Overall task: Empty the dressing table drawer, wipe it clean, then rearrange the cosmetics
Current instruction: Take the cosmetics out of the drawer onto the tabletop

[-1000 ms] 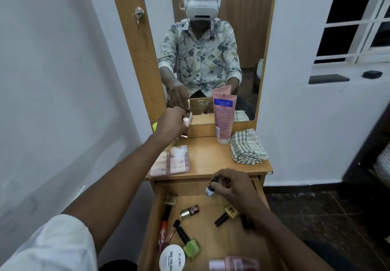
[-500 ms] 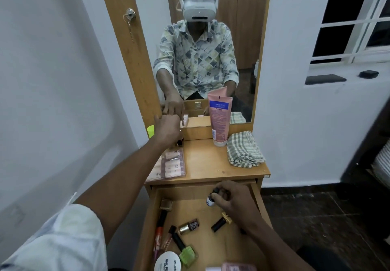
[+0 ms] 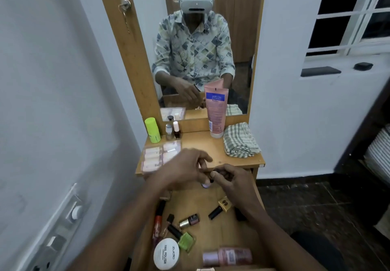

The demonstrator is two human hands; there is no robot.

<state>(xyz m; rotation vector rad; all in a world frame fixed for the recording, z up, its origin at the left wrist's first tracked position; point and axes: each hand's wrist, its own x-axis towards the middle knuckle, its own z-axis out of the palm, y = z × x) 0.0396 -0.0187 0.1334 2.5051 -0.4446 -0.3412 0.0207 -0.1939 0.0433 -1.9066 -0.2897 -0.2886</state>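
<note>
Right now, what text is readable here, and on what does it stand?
"ZUDIO": round white tin in the drawer.
"NAIL POLISH": same tin; the smaller line beneath is unreadable.
Blue label on the pink tube: too blurred.
Label on the pink bottle: too blurred.
Print on the red tube: too blurred.

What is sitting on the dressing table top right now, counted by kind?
Lime green cylindrical container: 1
Small upright nail polish bottles: 2
Pink plastic tube: 1
Folded green-checked cloth: 1
Clear plastic packet: 1
Total: 6
</note>
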